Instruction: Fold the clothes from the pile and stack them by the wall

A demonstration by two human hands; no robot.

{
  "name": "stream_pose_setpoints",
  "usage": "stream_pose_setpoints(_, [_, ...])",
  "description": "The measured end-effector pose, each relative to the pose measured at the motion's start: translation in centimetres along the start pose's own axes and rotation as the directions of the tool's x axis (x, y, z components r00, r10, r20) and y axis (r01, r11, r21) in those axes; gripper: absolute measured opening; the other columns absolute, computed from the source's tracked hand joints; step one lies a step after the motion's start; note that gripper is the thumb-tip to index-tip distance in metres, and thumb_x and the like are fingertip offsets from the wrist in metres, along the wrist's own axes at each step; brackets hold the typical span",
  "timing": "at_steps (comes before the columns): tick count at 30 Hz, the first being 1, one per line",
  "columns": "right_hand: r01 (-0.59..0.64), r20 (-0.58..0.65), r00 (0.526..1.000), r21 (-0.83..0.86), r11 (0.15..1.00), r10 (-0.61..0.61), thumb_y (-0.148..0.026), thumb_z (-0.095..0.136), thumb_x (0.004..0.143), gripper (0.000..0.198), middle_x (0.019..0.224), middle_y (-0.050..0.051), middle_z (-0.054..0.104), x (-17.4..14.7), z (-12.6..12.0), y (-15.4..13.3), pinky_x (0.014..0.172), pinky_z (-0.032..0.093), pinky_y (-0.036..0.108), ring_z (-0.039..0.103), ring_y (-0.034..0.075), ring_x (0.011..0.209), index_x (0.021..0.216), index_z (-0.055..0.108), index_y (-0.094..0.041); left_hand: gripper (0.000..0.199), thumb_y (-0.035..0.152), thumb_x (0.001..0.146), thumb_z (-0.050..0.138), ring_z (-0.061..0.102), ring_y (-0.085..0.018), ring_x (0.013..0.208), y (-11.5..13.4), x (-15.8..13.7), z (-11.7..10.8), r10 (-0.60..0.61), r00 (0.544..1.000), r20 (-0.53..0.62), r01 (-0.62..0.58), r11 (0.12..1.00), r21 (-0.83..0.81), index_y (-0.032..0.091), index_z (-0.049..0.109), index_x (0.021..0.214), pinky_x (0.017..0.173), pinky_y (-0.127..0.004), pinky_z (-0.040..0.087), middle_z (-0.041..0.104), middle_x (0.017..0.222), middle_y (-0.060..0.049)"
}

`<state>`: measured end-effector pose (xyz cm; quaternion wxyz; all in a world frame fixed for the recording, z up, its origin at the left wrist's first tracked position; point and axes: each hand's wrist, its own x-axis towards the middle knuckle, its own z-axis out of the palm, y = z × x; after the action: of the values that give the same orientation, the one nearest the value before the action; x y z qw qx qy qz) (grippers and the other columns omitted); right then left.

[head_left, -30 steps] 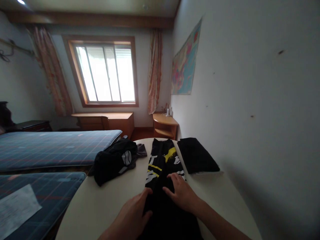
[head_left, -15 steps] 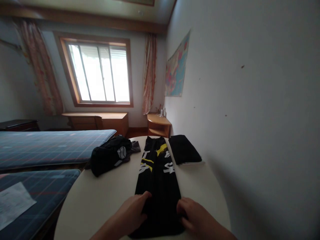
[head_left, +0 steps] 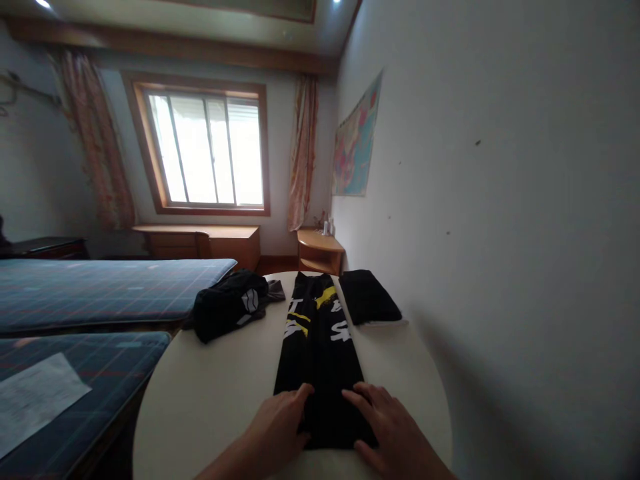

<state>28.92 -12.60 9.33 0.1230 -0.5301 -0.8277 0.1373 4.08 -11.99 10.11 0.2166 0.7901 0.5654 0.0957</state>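
A black garment (head_left: 320,363) with white and yellow print lies as a long folded strip down the middle of the round white table (head_left: 215,393). My left hand (head_left: 277,423) rests on its near left edge, thumb and forefinger apart, the other fingers partly hidden. On the near right edge my right hand (head_left: 387,423) lies with fingers spread, the fingertips on the cloth. A faint crease crosses the cloth between the hands. Left of the strip sits a bunched black garment (head_left: 227,307) with a white logo. To the right is a flat folded black cloth (head_left: 370,297).
Two plaid mattresses (head_left: 100,290) are left of the table, with a paper sheet (head_left: 43,393) on the nearer one. A white wall (head_left: 525,267) runs along the right. Beyond the table stand a wooden desk (head_left: 235,243) and a corner shelf (head_left: 320,241).
The strip's near end now lies farther from me. My right hand has gone from curled at the edge to spread on top. My left hand has shifted slightly right. The view has moved slightly.
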Motion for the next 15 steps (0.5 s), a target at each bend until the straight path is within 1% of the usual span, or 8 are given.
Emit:
stream_pose_setpoints(1, [0.018, 0.016, 1.0, -0.026, 0.999, -0.018, -0.016, 0.061, 0.071, 0.069, 0.147, 0.006, 0.048, 0.2, 0.2, -0.1, 0.113, 0.032, 0.045, 0.042, 0.029, 0.135, 0.138, 0.053, -0.034, 0.055, 0.021, 0.072, 0.063, 0.066, -0.025, 0.098, 0.0, 0.0, 0.4, 0.003, 1.0, -0.001, -0.003, 1.0, 0.029, 0.022, 0.055, 0.126, 0.086, -0.033, 0.049, 0.071, 0.105, -0.005])
stream_pose_setpoints(2, [0.031, 0.037, 0.999, -0.044, 0.999, -0.029, -0.014, 0.058, 0.072, 0.067, 0.147, 0.005, 0.048, 0.4, 0.4, -0.1, 0.113, 0.031, 0.047, 0.042, 0.029, 0.135, 0.137, 0.055, -0.035, 0.047, 0.021, 0.074, 0.06, 0.066, -0.025, 0.099, 0.0, 0.0, 0.7, 0.007, 1.0, -0.007, -0.007, 0.999, 0.053, 0.023, 0.058, 0.12, 0.087, -0.033, 0.049, 0.071, 0.106, -0.005])
stream_pose_setpoints(4, [0.053, 0.061, 0.997, -0.061, 0.997, -0.05, -0.012, 0.055, 0.075, 0.06, 0.141, 0.006, 0.053, 0.9, 0.6, -0.4, 0.112, 0.033, 0.046, 0.046, 0.028, 0.131, 0.13, 0.061, -0.033, 0.031, 0.02, 0.078, 0.055, 0.067, -0.025, 0.099, 0.1, 0.1, 0.9, 0.023, 1.0, -0.019, -0.021, 0.996, 0.087, 0.024, 0.063, 0.107, 0.086, -0.033, 0.049, 0.071, 0.106, -0.004])
stream_pose_setpoints(6, [0.07, 0.056, 0.996, -0.056, 0.996, -0.067, -0.011, 0.054, 0.076, 0.05, 0.129, 0.007, 0.06, 1.3, 0.5, -0.6, 0.106, 0.038, 0.042, 0.053, 0.027, 0.122, 0.121, 0.067, -0.029, 0.023, 0.019, 0.08, 0.051, 0.067, -0.024, 0.096, 0.2, 0.2, 0.7, 0.034, 0.999, -0.023, -0.032, 0.995, 0.098, 0.025, 0.065, 0.097, 0.084, -0.032, 0.049, 0.072, 0.102, -0.003])
stream_pose_setpoints(8, [0.07, 0.045, 0.997, -0.019, 0.997, -0.07, -0.012, 0.052, 0.078, 0.037, 0.114, 0.006, 0.066, 1.6, 0.3, -0.8, 0.096, 0.044, 0.036, 0.06, 0.024, 0.109, 0.108, 0.07, -0.025, 0.019, 0.019, 0.081, 0.05, 0.067, -0.022, 0.092, 0.4, 0.3, 0.3, 0.043, 0.998, -0.053, -0.039, 0.996, 0.079, 0.025, 0.064, 0.092, 0.082, -0.031, 0.048, 0.072, 0.098, -0.002])
stream_pose_setpoints(11, [0.037, 0.006, 0.999, 0.08, 0.996, -0.038, -0.016, 0.047, 0.084, 0.022, 0.095, 0.004, 0.068, 1.9, -0.2, -1.0, 0.083, 0.046, 0.031, 0.064, 0.019, 0.091, 0.094, 0.066, -0.022, 0.017, 0.018, 0.081, 0.05, 0.066, -0.019, 0.087, 0.7, 0.4, -0.2, 0.065, 0.988, -0.137, -0.062, 0.998, 0.027, 0.025, 0.062, 0.091, 0.078, -0.027, 0.046, 0.071, 0.094, 0.0])
stream_pose_setpoints(13, [-0.023, -0.066, 0.997, 0.144, 0.989, 0.033, -0.02, 0.043, 0.089, 0.02, 0.09, 0.003, 0.068, 2.1, -0.3, -1.0, 0.079, 0.046, 0.03, 0.065, 0.019, 0.085, 0.095, 0.062, -0.022, 0.017, 0.017, 0.082, 0.05, 0.065, -0.017, 0.085, 0.7, 0.5, -0.1, 0.088, 0.981, -0.174, -0.09, 0.996, -0.004, 0.025, 0.06, 0.092, 0.076, -0.025, 0.045, 0.07, 0.093, 0.001])
stream_pose_setpoints(15, [-0.085, -0.132, 0.985, 0.196, 0.977, 0.113, -0.021, 0.037, 0.091, 0.025, 0.091, 0.003, 0.068, 2.2, -0.1, -1.0, 0.079, 0.047, 0.03, 0.065, 0.019, 0.085, 0.104, 0.059, -0.022, 0.022, 0.016, 0.082, 0.049, 0.065, -0.016, 0.086, 0.6, 0.5, 0.3, 0.114, 0.979, -0.169, -0.119, 0.993, -0.017, 0.026, 0.059, 0.098, 0.077, -0.025, 0.045, 0.071, 0.096, 0.001])
